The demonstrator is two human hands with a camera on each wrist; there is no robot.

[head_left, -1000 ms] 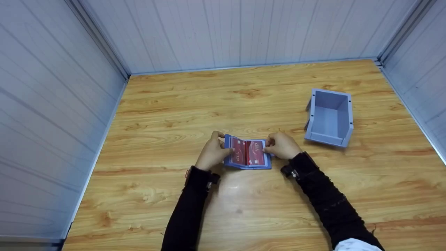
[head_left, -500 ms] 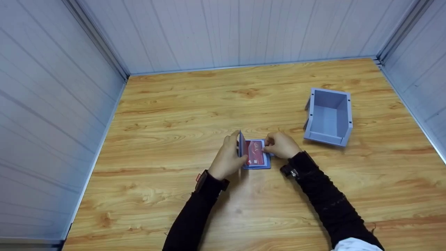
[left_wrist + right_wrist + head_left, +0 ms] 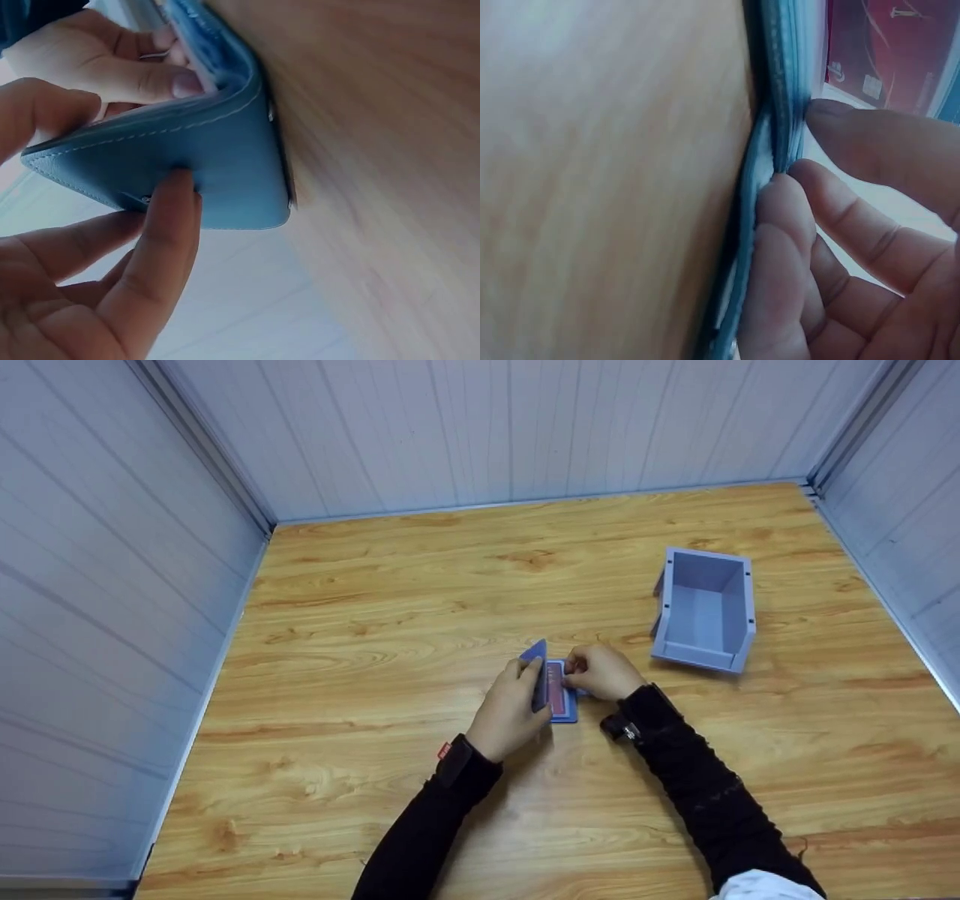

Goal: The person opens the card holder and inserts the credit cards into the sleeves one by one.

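A blue card holder lies half folded on the table, its left cover tilted up steeply over the right half. My left hand grips that raised cover, thumb at the near edge and fingers spread on the outer face. Stitching along the edge of the cover shows in the left wrist view. At the opposite side, my right hand pinches the right edge between thumb and fingers. Fingers of this hand also touch a blue strap or flap beside the pages. A red card shows inside a clear sleeve.
A grey plastic bin stands at the right, beyond my right hand, with nothing visible inside. The wood-grain table is bounded by pale panel walls at the back and both sides.
My left hand has moved right, swinging the left cover and its pages up and over toward the right half. The right hand has stayed at the right edge.
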